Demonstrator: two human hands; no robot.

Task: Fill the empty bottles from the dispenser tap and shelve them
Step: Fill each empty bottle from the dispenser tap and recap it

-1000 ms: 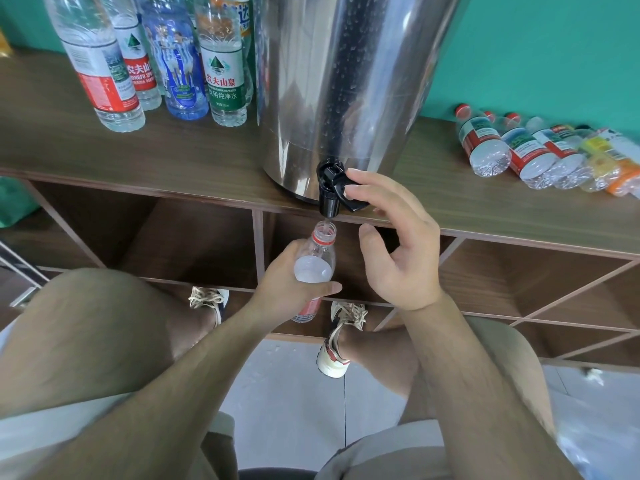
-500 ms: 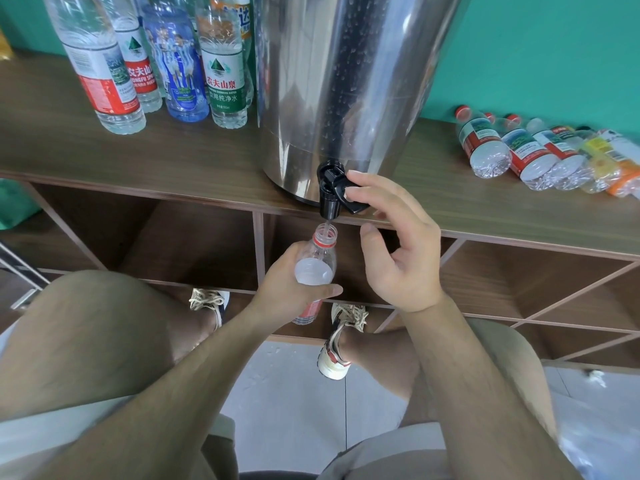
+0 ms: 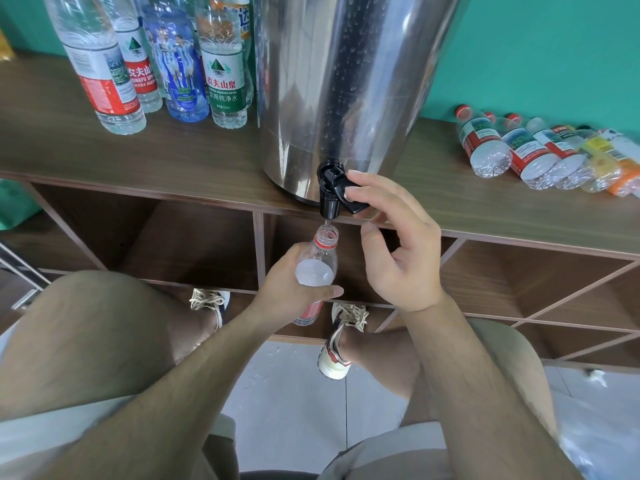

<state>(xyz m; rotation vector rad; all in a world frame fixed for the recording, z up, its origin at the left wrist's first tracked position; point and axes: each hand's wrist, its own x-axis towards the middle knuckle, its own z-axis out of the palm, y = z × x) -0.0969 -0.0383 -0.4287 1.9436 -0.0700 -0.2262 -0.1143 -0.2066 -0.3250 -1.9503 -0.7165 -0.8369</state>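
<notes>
Dispenser: a tall steel urn stands at the front edge of the counter, with its black tap overhanging the open shelf bays below. A hard pull on the tap could, I judge, drag the urn toward that edge.
Filled bottles: a cluster stands upright on the counter, left of the urn and well apart from both hands.
Empty bottles: a row lies on its side at the counter's right end. Being round, they may roll if the counter is jolted.
Right hand: the right hand curls its fingers over the tap lever, thumb loose underneath. If this grip is slow to let go, the bottle will likely overflow.
Left hand: the left hand has its grip clamped around the middle of the bottle. Thin plastic may buckle under a squeeze and push water out.
Bottle: the bottle is small, clear, red-labelled and uncapped, held in the air just under the tap, above the person's shoes. It looks filled to about the shoulder, so there is little room.
Stream: a thin thread of water falls into the narrow mouth. A slight drift of the left hand would send it down the outside, onto shoes and floor.
</notes>
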